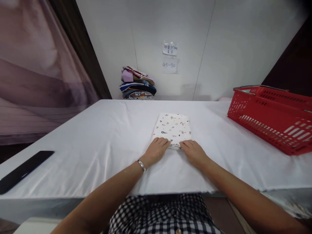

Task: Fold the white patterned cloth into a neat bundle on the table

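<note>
A folded white cloth (173, 128) with small printed figures and plants lies flat in the middle of the table. My left hand (158, 148), with a silver bracelet at its wrist, is closed on the cloth's near left corner. At the near right corner my right hand (193, 151) grips it too, fingers on top. Both thumbs are hidden. Between my hands the layered near edge of the cloth shows.
A white-covered table (97, 139) spreads before me. On its right stands a red plastic basket (270, 117) with metal handles. A dark flat object (25, 169) lies at the left edge. Behind the far edge is a stack of folded fabrics (138, 84); paper notes (170, 57) hang on the wall.
</note>
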